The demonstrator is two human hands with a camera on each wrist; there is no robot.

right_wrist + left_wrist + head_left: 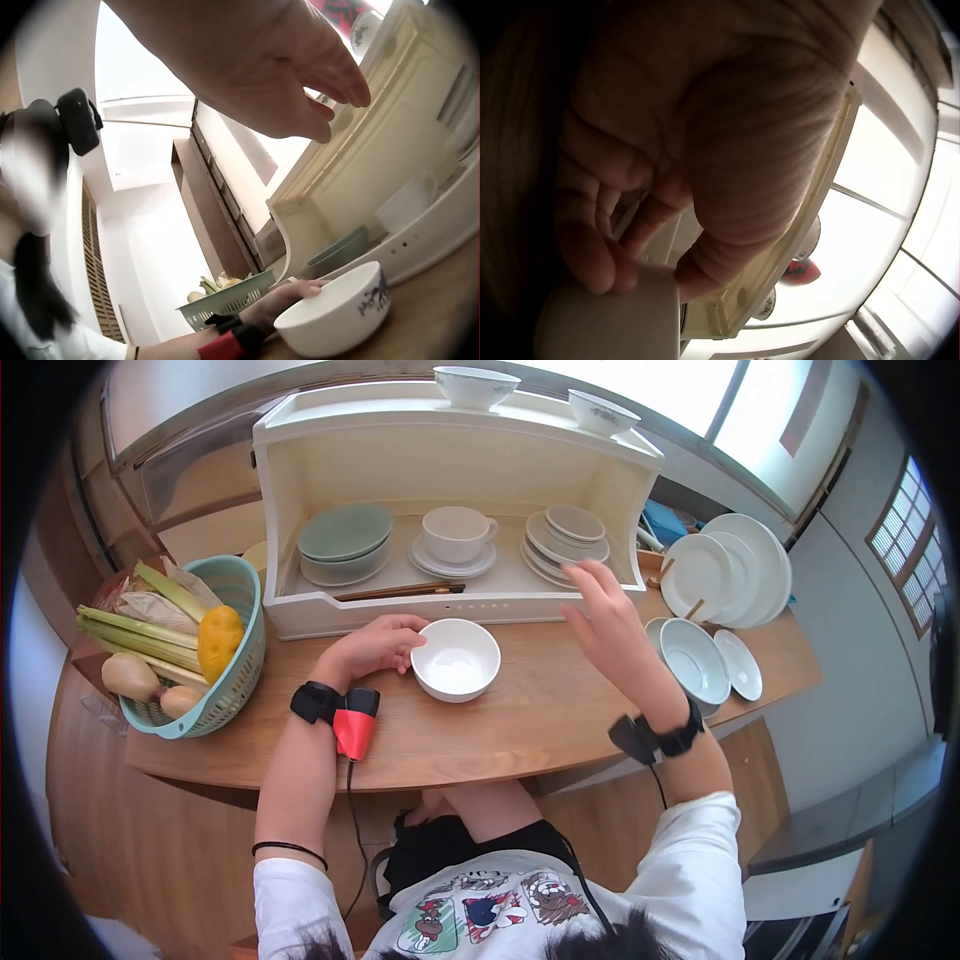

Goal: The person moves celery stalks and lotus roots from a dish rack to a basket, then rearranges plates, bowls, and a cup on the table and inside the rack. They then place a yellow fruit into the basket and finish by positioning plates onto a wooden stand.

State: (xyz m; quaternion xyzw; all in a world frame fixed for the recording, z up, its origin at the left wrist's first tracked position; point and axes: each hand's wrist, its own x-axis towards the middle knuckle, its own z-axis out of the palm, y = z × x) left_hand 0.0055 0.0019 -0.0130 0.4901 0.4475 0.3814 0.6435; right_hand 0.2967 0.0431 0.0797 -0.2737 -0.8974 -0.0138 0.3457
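Head view: the white bowl [457, 660] sits on the bench [450, 745], between its front edge and the shelf unit [510, 608], close to the unit's front lip and somewhat left of the bench's middle. The bowl's opening faces upward. Blue decoration shows on its outer wall in the right wrist view.

The left hand [374, 648] pinches the bowl's left rim, thumb at the rim and curled fingers against the outer wall. The right hand [612, 622] is raised before the right end of the unit, fingers loosely extended and apart; no held item is visible.

Step in hand, as judged: one-handed control of the bowl, with the right hand free. Any lift or shift from this position calls for a secure rim pinch, a level bowl and clearance from the front lip. Two-handed support would require the right hand to come down to the opposite rim.

Inside the unit, left to right, are green dishes [345, 532], a white cup [452, 538] on saucers and a dish stack [545, 545]. Chopsticks [400, 591] lie behind the lip. Toward the bench's left end is a vegetable basket [238, 680]; toward its right end are upright plates [773, 575].
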